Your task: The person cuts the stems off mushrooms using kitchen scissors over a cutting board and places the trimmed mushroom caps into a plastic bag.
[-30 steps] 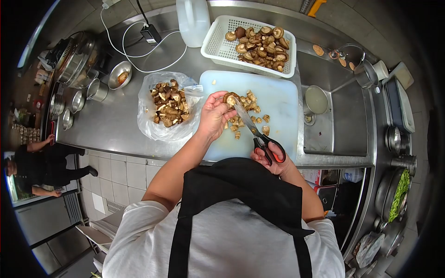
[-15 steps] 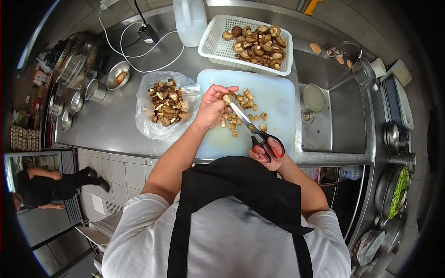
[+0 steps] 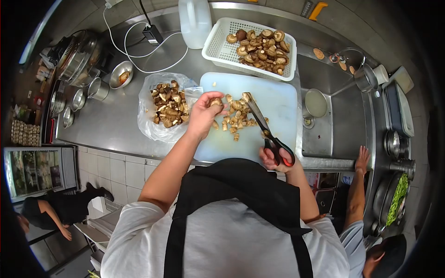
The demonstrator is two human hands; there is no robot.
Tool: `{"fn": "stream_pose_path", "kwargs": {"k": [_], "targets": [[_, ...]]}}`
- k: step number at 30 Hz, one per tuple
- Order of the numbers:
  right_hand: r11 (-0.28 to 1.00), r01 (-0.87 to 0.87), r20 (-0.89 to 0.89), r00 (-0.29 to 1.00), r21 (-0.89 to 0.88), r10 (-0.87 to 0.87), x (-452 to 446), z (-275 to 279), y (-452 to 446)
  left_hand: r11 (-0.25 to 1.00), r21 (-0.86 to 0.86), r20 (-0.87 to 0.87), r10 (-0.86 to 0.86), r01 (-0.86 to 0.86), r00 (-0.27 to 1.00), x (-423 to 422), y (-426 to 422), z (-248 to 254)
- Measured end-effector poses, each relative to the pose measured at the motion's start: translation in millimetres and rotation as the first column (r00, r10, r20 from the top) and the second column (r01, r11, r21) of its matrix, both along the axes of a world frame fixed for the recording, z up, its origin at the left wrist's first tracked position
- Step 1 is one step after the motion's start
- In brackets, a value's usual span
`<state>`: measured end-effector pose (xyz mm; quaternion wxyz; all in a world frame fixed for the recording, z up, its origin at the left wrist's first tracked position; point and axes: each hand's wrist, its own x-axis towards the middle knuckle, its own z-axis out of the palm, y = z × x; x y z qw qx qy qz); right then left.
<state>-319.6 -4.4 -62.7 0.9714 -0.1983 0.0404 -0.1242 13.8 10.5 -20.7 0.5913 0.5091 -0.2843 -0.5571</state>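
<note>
My left hand (image 3: pixel 202 116) is closed round a brown mushroom (image 3: pixel 215 103) above the left part of the white cutting board (image 3: pixel 280 104). Black-and-red scissors (image 3: pixel 266 127) are in my right hand (image 3: pixel 270 160), its fingers in the handle loops. Their blades look closed and point away from me, with the tips by a pale stem piece (image 3: pixel 245 96); whether they touch it I cannot tell. Cut mushroom stems (image 3: pixel 238 118) lie scattered under and between my hands. To the left, a clear plastic bag (image 3: pixel 146 118) holds mushroom caps (image 3: pixel 169 109).
Behind the board stands a white basket (image 3: pixel 211 52) of whole mushrooms, beside a plastic jug (image 3: pixel 194 28). The sink (image 3: pixel 343 125) is on the right. A co-worker's hand (image 3: pixel 362 160) rests on the counter edge there. Another person (image 3: pixel 55 211) is at far left.
The scissors have come away from the mushroom, moving right as their blades closed. My left hand has drawn slightly left with the mushroom. A co-worker has appeared at right; the person at left has shifted.
</note>
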Motion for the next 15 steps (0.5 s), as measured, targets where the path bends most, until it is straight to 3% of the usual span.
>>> {"fn": "stream_pose_path", "kwargs": {"k": [1,2,3,4,5,7,9,11,12,14,15], "targets": [[0.980,0.008,-0.299,0.952,-0.199,-0.069,-3.9,8.5,-4.8,1.000,-0.002,0.004,0.001,-0.001,1.000,3.8,2.3,3.6],[0.923,-0.045,-0.553,0.811,-0.383,-0.190,-8.5,18.7,-8.4,0.991,0.100,-0.098,0.103,-0.093,0.990,4.8,5.5,10.2],[0.838,-0.150,-0.725,0.595,-0.524,-0.347,-9.2,35.1,-7.8,0.963,0.214,-0.189,0.208,-0.167,0.960,5.4,8.9,13.0],[0.650,-0.399,-0.761,0.402,-0.647,-0.509,-2.7,48.9,-8.9,0.967,0.200,-0.196,0.198,-0.158,0.960,7.0,11.2,8.6],[0.656,-0.394,-0.763,0.394,-0.643,-0.512,1.9,55.5,-6.8,0.968,0.203,-0.199,0.188,-0.147,0.962,5.1,11.4,6.9],[0.199,-0.634,-0.484,0.313,-0.747,-0.818,6.5,63.8,-0.6,0.971,0.182,-0.214,0.196,-0.158,0.957,-1.2,11.0,3.8],[0.204,-0.639,-0.466,0.271,-0.741,-0.842,9.0,70.8,4.2,0.976,0.165,-0.195,0.174,-0.142,0.965,-10.0,9.6,6.6],[0.019,-0.736,-0.331,0.281,-0.677,-0.901,9.7,80.6,7.1,0.980,0.146,-0.167,0.162,-0.138,0.972,-11.8,9.9,8.3],[0.014,-0.736,-0.327,0.283,-0.677,-0.902,10.0,87.9,6.5,0.968,0.202,-0.221,0.190,-0.146,0.956,-11.3,9.9,6.4],[0.152,-0.762,-0.476,0.224,-0.630,-0.851,8.9,100.3,4.0,0.955,0.254,-0.275,0.225,-0.155,0.935,-7.5,10.1,2.1],[0.147,-0.764,-0.474,0.226,-0.628,-0.851,7.4,99.7,3.4,0.952,0.268,-0.396,0.248,-0.147,0.884,-4.0,11.4,-0.4]]}}
